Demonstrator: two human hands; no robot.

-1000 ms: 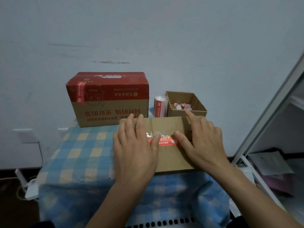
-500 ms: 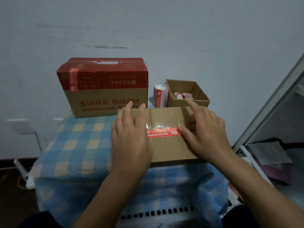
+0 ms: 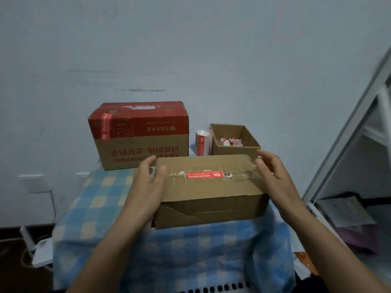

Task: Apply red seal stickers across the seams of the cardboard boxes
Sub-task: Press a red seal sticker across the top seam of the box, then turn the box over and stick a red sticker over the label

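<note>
A brown cardboard box point(image 3: 211, 191) sits at the front of the checked table, its taped top seam running left to right. A red seal sticker point(image 3: 205, 174) lies along that seam near the middle. My left hand point(image 3: 146, 187) grips the box's left end, thumb on top and fingers over the far edge. My right hand point(image 3: 275, 178) grips the right end with its thumb on the tape. Behind stands a red-and-brown box point(image 3: 139, 132) with a red sticker point(image 3: 105, 127) over its top left edge.
A roll of red stickers point(image 3: 202, 142) stands upright beside a small open box point(image 3: 234, 149) holding scraps. The blue checked cloth point(image 3: 95, 199) covers the table. A white shelf frame point(image 3: 359, 144) rises at the right. Wall sockets point(image 3: 31, 182) sit at the left.
Both hands left the top of the brown box, where they pressed around the sticker, and moved out to its two ends. The box's front face now shows.
</note>
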